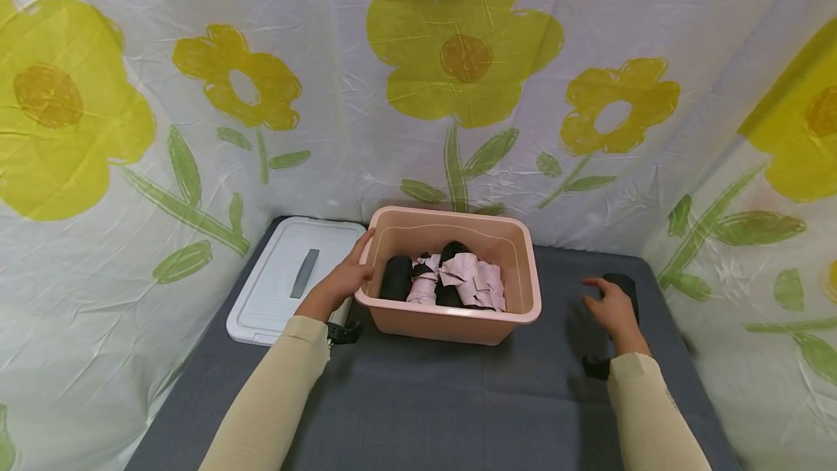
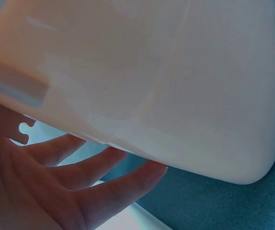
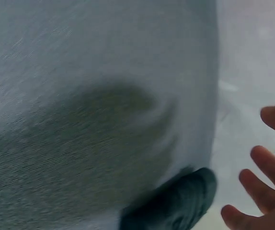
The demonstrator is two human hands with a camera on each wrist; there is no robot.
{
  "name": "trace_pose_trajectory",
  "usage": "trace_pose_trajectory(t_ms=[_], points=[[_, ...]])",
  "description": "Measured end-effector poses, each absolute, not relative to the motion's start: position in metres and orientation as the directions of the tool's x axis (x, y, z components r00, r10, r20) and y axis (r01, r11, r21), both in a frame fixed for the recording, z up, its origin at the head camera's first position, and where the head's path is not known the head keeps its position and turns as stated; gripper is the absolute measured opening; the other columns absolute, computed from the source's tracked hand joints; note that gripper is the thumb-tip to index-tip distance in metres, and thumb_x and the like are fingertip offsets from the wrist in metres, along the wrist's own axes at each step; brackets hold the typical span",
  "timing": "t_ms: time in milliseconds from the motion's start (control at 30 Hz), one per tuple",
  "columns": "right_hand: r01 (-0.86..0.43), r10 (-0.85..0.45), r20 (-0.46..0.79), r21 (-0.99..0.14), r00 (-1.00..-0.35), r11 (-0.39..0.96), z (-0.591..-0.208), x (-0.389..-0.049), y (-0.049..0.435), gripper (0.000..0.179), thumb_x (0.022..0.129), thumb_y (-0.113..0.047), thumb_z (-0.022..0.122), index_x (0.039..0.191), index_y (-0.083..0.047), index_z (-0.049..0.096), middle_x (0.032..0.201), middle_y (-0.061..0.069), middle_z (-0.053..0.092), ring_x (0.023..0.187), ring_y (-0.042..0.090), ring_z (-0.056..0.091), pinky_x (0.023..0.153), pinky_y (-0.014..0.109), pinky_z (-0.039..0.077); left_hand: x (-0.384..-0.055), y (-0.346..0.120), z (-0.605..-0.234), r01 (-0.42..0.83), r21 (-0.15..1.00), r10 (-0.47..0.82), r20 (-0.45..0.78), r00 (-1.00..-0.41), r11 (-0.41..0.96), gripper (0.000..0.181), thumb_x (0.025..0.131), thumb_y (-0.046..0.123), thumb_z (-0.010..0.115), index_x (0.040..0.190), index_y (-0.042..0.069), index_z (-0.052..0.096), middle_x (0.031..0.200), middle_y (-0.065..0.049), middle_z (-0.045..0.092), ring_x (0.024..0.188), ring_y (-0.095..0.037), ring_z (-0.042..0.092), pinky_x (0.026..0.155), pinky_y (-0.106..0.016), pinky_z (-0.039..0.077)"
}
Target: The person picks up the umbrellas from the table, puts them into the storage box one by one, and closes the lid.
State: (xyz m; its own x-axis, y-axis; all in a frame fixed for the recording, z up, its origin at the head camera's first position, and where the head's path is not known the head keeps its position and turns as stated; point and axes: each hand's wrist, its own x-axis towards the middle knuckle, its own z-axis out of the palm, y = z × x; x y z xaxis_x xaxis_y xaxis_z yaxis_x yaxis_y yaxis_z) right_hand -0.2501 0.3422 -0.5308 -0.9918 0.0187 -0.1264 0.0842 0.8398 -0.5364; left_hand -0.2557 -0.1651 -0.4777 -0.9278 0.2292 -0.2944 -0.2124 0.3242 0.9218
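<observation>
A pink plastic storage bin (image 1: 458, 322) stands on the dark table. My left hand (image 1: 344, 278) holds its left rim, thumb over the edge; in the left wrist view its fingers (image 2: 123, 189) meet the edge from outside. Inside lie a black rolled bundle (image 1: 396, 279) and several pink-and-black bundles (image 1: 467, 278), seemingly of cloth. Off to the bin's right, my right hand (image 1: 615, 311) hovers empty with its fingers spread. Just beside it lies another black rolled bundle (image 1: 624, 289), partly hidden by that hand in the head view; its rounded end (image 3: 176, 201) shows in the right wrist view.
A white lid (image 1: 271, 286) with a grey handle lies flat left of the bin. The dark table cover (image 1: 425, 398) reaches to a white curtain (image 1: 327, 93) printed with yellow flowers, which closes off the back and both sides.
</observation>
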Motion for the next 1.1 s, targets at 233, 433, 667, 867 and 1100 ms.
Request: trace_pose_trajectory(t_ms=[233, 433, 667, 867, 1100], points=[[0.122, 0.083, -0.097, -0.521, -0.992, 0.845, -0.548, -0.248, 0.352, 0.049, 0.094, -0.015, 0.049, 0.140, 0.000, 0.045, 0.145, 0.037, 0.032, 0.128, 0.056, 0.032, 0.098, 0.065, 0.032, -0.272, -0.171, -0.509, -0.215, 0.925, 0.210, -0.288, -0.934, 0.312, 0.089, 0.084, 0.001, 0.041, 0.154, 0.041, 0.003, 0.162, -0.014, 0.004, 0.127, -0.040, 0.034, 0.075, -0.036, 0.043], [0.125, 0.092, -0.092, -0.483, -0.992, 0.867, -0.553, -0.248, 0.357, 0.047, 0.093, -0.013, 0.050, 0.137, 0.004, 0.046, 0.143, 0.040, 0.029, 0.127, 0.057, 0.031, 0.100, 0.066, 0.030, -0.273, -0.171, -0.513, -0.193, 0.927, 0.187, -0.262, -0.947, 0.321, 0.089, 0.083, 0.002, 0.041, 0.153, 0.046, 0.007, 0.161, -0.012, 0.008, 0.124, -0.039, 0.037, 0.074, -0.036, 0.044], [0.165, 0.102, -0.170, -0.415, -0.980, 0.895, -0.559, -0.251, 0.367, 0.049, 0.094, -0.016, 0.049, 0.139, 0.003, 0.043, 0.144, 0.043, 0.022, 0.126, 0.061, 0.028, 0.095, 0.069, 0.033, -0.270, -0.169, -0.511, -0.176, 0.929, 0.191, -0.247, -0.950, 0.326, 0.091, 0.082, 0.001, 0.042, 0.154, 0.044, 0.006, 0.162, -0.012, 0.006, 0.125, -0.038, 0.035, 0.076, -0.038, 0.042], [0.182, 0.090, -0.243, -0.387, -0.966, 0.904, -0.558, -0.253, 0.373, 0.052, 0.093, -0.016, 0.048, 0.141, 0.004, 0.041, 0.144, 0.045, 0.019, 0.128, 0.062, 0.022, 0.095, 0.070, 0.032, -0.269, -0.169, -0.509, -0.184, 0.927, 0.185, -0.253, -0.949, 0.327, 0.090, 0.082, 0.001, 0.042, 0.153, 0.045, 0.007, 0.162, -0.010, 0.005, 0.126, -0.038, 0.034, 0.074, -0.038, 0.041], [0.223, 0.104, -0.326, -0.355, -0.940, 0.908, -0.552, -0.256, 0.374, 0.054, 0.092, -0.015, 0.047, 0.143, 0.002, 0.037, 0.143, 0.047, 0.014, 0.126, 0.066, 0.020, 0.092, 0.070, 0.034, -0.269, -0.168, -0.509, -0.173, 0.925, 0.185, -0.245, -0.952, 0.337, 0.090, 0.082, 0.000, 0.041, 0.154, 0.042, 0.007, 0.162, -0.011, 0.006, 0.127, -0.038, 0.033, 0.082, -0.039, 0.039]])
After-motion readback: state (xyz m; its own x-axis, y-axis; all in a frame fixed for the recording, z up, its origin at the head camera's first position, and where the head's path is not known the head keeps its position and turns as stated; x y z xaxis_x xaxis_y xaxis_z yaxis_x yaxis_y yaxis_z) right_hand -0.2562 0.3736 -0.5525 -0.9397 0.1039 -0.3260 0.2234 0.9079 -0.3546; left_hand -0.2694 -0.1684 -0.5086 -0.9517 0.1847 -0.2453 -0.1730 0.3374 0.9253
